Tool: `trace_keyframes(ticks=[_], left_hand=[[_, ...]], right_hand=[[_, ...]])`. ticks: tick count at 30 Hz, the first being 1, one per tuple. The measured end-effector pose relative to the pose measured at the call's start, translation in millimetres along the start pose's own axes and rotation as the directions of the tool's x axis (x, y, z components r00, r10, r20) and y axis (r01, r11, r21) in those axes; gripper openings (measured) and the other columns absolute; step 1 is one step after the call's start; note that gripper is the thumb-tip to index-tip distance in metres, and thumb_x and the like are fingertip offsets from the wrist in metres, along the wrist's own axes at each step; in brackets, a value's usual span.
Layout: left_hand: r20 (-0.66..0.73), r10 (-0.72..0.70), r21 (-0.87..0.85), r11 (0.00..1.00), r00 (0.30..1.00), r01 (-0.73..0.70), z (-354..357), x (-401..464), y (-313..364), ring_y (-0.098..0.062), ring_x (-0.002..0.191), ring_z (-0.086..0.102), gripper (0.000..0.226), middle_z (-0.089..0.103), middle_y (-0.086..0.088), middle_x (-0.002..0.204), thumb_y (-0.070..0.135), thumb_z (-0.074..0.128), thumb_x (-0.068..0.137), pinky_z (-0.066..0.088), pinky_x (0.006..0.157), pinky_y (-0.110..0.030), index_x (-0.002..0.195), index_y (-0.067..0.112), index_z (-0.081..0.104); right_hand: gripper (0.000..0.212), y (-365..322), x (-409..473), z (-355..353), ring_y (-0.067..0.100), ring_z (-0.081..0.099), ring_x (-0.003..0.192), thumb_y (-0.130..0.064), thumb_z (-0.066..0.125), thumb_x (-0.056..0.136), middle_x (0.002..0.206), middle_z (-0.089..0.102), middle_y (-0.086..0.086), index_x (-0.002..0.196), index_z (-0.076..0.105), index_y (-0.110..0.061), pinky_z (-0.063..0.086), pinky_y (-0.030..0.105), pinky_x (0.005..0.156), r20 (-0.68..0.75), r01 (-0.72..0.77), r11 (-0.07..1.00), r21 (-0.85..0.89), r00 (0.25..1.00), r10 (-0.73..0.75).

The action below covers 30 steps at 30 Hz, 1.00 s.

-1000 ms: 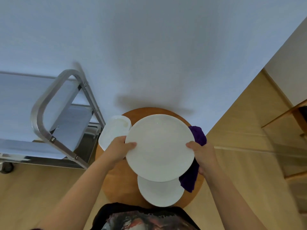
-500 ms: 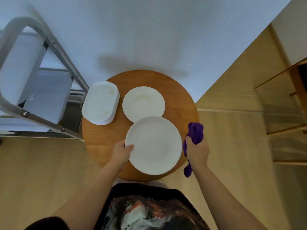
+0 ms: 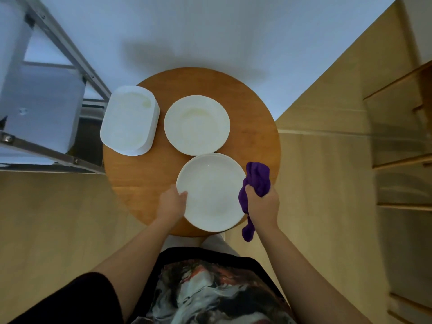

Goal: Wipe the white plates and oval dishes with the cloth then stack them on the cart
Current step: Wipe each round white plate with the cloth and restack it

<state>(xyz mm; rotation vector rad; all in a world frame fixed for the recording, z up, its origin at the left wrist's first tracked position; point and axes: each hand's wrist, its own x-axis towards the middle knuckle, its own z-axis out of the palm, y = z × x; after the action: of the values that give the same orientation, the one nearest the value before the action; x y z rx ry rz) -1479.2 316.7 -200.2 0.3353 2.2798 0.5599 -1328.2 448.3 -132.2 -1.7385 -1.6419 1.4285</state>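
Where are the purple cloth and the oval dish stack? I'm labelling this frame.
purple cloth [image 3: 258, 177], head view, bunched upper part.
oval dish stack [image 3: 129, 120], head view, top dish's centre.

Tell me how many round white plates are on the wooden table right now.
2 tops show: one round plate at the table's middle, one nearer plate held at its edge by the left hand. A rim under the nearer one suggests a stack, so more may be hidden.
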Motion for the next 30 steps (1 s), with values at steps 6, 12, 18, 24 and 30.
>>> trace_keyframes(ticks=[6, 12, 18, 24, 30], left_hand=[[0.078, 0.079, 0.448, 0.888, 0.994, -0.106, -16.2, 16.8, 3.1, -0.019, 0.08, 0.061, 0.046, 0.062, -0.004, 0.091, 0.051, 0.037, 0.097, 0.049, 0.065, -0.029, 0.111, 0.011, 0.055], [0.12, 0.121, 0.666, 0.727, 0.985, -0.17, -25.9, 34.1, 11.5, -0.008, 0.057, 0.051, 0.051, 0.051, 0.005, 0.068, 0.06, 0.03, 0.095, 0.036, 0.046, -0.019, 0.098, 0.016, 0.055], [0.046, 0.133, 0.415, 0.899, 0.99, -0.14, -32.4, 57.8, 29.2, -0.011, 0.059, 0.051, 0.05, 0.054, 0.001, 0.069, 0.058, 0.025, 0.097, 0.039, 0.052, -0.023, 0.082, 0.016, 0.049], [0.001, -0.05, -0.023, 0.998, 0.999, 0.05, -47.0, 112.3, 48.2, -0.014, 0.059, 0.044, 0.041, 0.043, 0.001, 0.061, 0.041, 0.039, 0.099, 0.03, 0.049, -0.024, 0.072, 0.011, 0.043], [0.139, -0.254, -0.102, 0.958, 0.957, 0.269, -48.9, 155.8, 48.2, -0.017, 0.05, 0.057, 0.048, 0.059, -0.005, 0.059, 0.049, 0.049, 0.093, 0.039, 0.044, -0.023, 0.068, 0.009, 0.055]], right_hand=[[0.018, -2.0, 0.7, 9.4, 0.008, 0.057, 0.068, -0.015, 0.063, 0.085, 0.074, 0.058, -0.013, 0.088, 0.056, -0.031, 0.042, 0.01, 0.052, 0.054, 0.0, 0.999, -0.035, 0.999, 0.002], [0.025, -4.7, 3.8, 24.8, 0.01, 0.057, 0.065, -0.013, 0.064, 0.084, 0.07, 0.057, -0.011, 0.077, 0.052, -0.034, 0.047, 0.012, 0.052, 0.098, -0.031, 0.998, -0.046, 0.995, 0.036], [0.013, -17.3, 18.0, 44.1, 0.012, 0.058, 0.07, -0.018, 0.063, 0.084, 0.073, 0.061, -0.008, 0.095, 0.061, -0.024, 0.046, 0.024, 0.062, 0.15, -0.054, 0.996, -0.066, 0.987, 0.063], [0.016, -45.8, 36.5, 69.2, 0.01, 0.061, 0.075, -0.024, 0.063, 0.086, 0.081, 0.064, -0.007, 0.091, 0.056, -0.037, 0.045, 0.019, 0.058, 0.194, -0.075, 0.997, -0.034, 0.978, 0.08], [0.023, -68.7, 62.4, 99.3, 0.015, 0.063, 0.082, -0.019, 0.062, 0.089, 0.091, 0.064, 0.0, 0.111, 0.054, -0.024, 0.047, 0.018, 0.057, 0.21, -0.085, 0.996, -0.003, 0.974, 0.084]])
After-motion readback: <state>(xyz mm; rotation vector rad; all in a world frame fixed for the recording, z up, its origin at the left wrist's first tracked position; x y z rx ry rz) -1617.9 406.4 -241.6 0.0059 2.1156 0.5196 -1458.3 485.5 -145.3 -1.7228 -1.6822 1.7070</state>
